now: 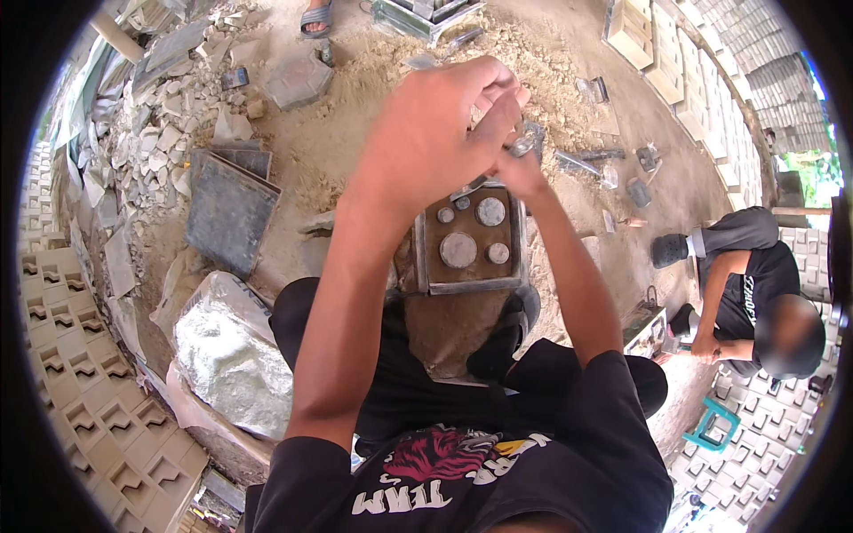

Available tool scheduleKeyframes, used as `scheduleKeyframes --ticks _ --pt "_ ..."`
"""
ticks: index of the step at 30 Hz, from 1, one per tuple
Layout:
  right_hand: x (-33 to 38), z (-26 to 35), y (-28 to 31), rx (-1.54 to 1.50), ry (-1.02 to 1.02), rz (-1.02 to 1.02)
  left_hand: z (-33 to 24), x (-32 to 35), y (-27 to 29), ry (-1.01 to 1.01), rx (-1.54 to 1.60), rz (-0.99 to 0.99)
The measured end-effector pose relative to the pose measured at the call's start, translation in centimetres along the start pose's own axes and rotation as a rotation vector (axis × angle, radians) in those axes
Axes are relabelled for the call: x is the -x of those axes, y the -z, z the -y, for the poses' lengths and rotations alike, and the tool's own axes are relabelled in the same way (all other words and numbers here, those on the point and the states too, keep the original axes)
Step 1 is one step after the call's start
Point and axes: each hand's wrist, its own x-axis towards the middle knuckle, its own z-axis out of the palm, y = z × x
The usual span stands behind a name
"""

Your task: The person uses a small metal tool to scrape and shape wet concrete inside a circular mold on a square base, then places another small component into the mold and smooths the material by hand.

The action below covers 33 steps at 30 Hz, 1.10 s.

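My left hand (442, 124) is raised at chest height with its fingers curled in. Pressed close to it is my right hand (517, 169), partly covered by the left, its fingers bent too. Whatever they grip is hidden. A small grey shiny thing (528, 139) shows beside the right fingers; I cannot tell if it is held or lies beyond. Below the hands, between my feet, a square metal-edged mould (471, 288) lies on the ground. Inside it, brown material surrounds several round grey discs (458, 250) of different sizes.
Dark square plates (231, 213) and broken rubble (164, 133) lie left, above a white plastic sack (233, 355). Metal tools (577, 163) are scattered right. A metal mould (426, 18) stands ahead. A co-worker (755, 293) sits right, near a green stool (713, 425). Stacked blocks (80, 355) line the sides.
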Motion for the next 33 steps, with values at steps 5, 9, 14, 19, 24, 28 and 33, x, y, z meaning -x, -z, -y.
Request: scheduleKeyframes --ticks 5,9,14,19,24,28,33 --pt "1.5 0.6 1.4 -0.113 0.052 -0.141 -0.4 -0.1 -0.3 -0.008 -0.026 0.012" --pt "0.0 0.7 2.0 -0.294 0.002 -0.413 -0.3 -0.2 -0.3 0.012 -0.025 -0.016" --pt "1.5 0.4 1.8 -0.164 0.031 -0.626 0.0 -0.4 -1.5 0.001 -0.067 0.046" --pt "1.4 2.0 4.1 -0.165 0.002 -0.712 0.2 -0.5 -2.8 -0.015 -0.008 0.102" --pt "4.7 0.3 3.7 -0.171 -0.034 -0.889 -0.3 -0.9 -4.0 -0.027 -0.031 0.086" --pt "6.7 2.0 3.6 -0.258 -0.021 -0.96 -1.6 -0.5 -5.1 0.004 -0.037 0.149" --pt "8.8 0.3 4.4 -0.311 -0.077 -0.938 -0.6 0.6 -7.0 -0.032 -0.071 0.199"
